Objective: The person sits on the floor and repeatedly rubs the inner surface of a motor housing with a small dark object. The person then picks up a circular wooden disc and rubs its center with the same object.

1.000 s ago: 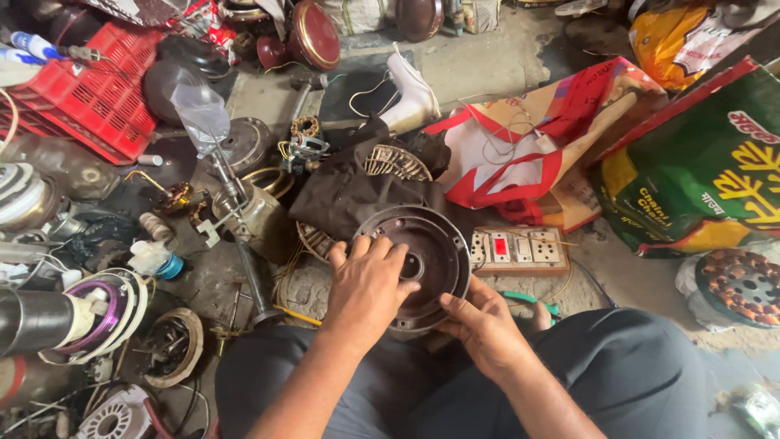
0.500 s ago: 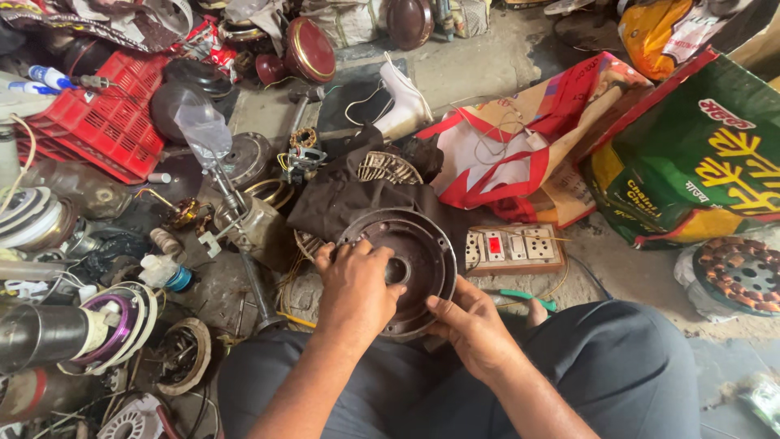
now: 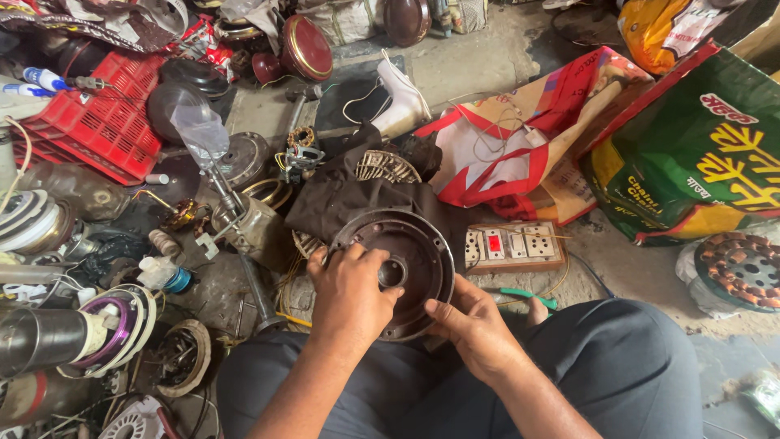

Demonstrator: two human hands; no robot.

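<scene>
The round, dark brown metal motor cover (image 3: 406, 272), dished and with a hole at its centre, rests on the seated person's lap, tilted up toward the camera. Compared with a second ago it sits slightly lower and nearer the knees, and its open face is turned more fully into view, so the central bearing seat now shows beside the thumb. The left hand (image 3: 351, 289) has stayed spread over the cover's left half, fingers curled over the upper rim. The right hand (image 3: 470, 325) has slid along the lower right edge and pinches the rim there. The grip looks like one of steadying and turning the part for inspection.

The left palm hides much of the cover's inside, and its underside cannot be seen. Just behind lies a dark brown cloth (image 3: 341, 199) over a copper-wound stator (image 3: 386, 167), only partly showing. A beige switch-and-socket board (image 3: 512, 244) lies beside it on the concrete floor (image 3: 479, 73).
</scene>
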